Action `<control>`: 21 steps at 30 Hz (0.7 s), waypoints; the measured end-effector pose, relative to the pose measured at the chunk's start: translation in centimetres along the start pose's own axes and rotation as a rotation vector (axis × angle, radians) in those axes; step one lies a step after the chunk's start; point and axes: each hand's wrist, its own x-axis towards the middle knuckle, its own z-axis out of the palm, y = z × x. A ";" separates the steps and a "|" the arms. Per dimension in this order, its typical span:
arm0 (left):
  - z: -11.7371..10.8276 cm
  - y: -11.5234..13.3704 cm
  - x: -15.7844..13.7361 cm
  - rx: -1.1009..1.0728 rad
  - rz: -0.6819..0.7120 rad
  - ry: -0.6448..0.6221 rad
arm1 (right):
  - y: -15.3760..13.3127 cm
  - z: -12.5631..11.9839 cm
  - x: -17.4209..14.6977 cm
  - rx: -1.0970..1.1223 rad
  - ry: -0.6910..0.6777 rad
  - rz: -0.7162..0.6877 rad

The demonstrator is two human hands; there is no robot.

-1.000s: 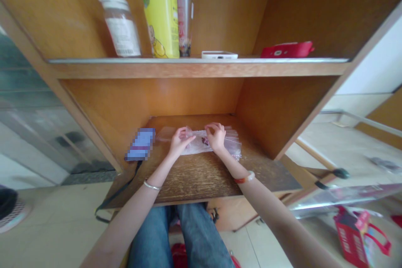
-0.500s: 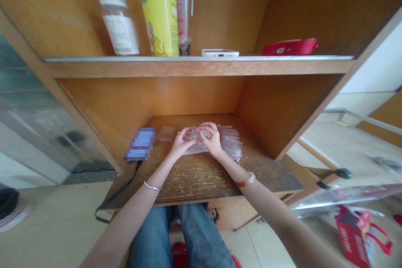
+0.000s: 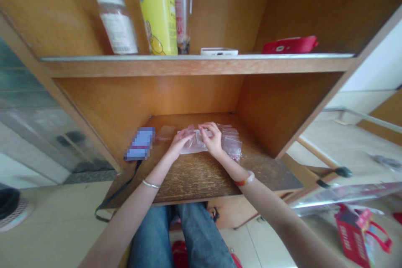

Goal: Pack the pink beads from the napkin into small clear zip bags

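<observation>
My left hand [image 3: 180,141] is closed on a small clear plastic bag [image 3: 190,129], which shows just above its fingertips. Close to its right, my right hand [image 3: 212,137] has its fingers curled toward the thumb in a pinch; whatever lies between the tips is too small to make out. Beneath both hands a larger clear plastic bag [image 3: 193,147] lies flat on the worn wooden desktop [image 3: 194,176]. Beside my right hand is a spread of clear zip bags [image 3: 230,137], with small pinkish beads [image 3: 235,155] at the near end.
A phone with a blurred screen [image 3: 140,143] lies at the left, its dark strap [image 3: 125,186] hanging over the edge. Another clear packet [image 3: 166,132] is near it. The shelf [image 3: 201,67] above carries a jar [image 3: 117,25], a yellow bottle [image 3: 158,12] and a red case [image 3: 289,45].
My hands have drawn slightly apart; the left moved a little left and its fingers turned. The clear plastic between them has shifted toward the left hand.
</observation>
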 end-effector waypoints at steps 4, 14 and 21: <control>-0.1 0.8 0.0 -0.215 -0.179 0.041 | -0.2 -0.2 0.2 -0.025 0.125 0.053; 0.5 1.8 -0.8 -0.291 -0.281 -0.064 | -0.1 0.1 -0.1 -0.035 0.022 0.066; 1.3 1.4 -0.9 -0.240 -0.141 -0.098 | -0.3 0.3 -0.4 -0.040 -0.120 0.042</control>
